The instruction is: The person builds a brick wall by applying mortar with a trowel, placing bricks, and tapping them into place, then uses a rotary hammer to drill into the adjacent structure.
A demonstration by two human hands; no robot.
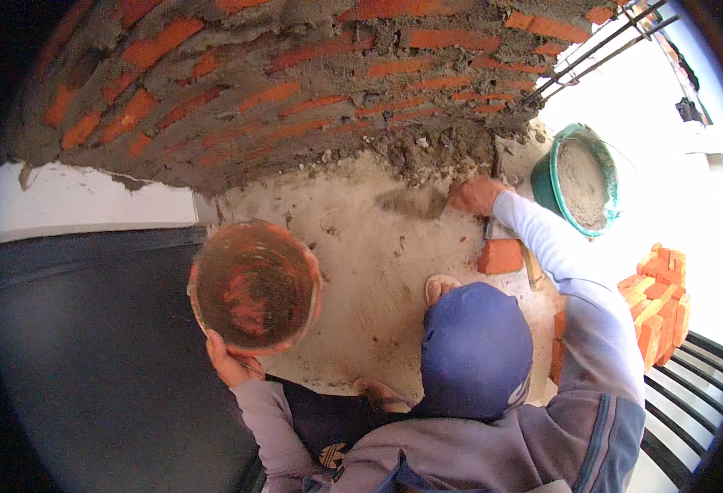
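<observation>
Head view: holds a mortar-smeared orange bucket at near left, with the left grip closed on its near rim. Farther off, has a loose brick at right. Just beyond, clasps a trowel in the right grip, blade toward the left. Has a green tub farther right, then a mortared brick wall at the far side.

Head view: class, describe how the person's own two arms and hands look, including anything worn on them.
Both the left hand and the right hand are bare, with no gloves. Long, plain greyish sleeves cover both arms; the right one looks paler and bluish along the forearm. A dark blue-grey panel shows near the right shoulder.
</observation>
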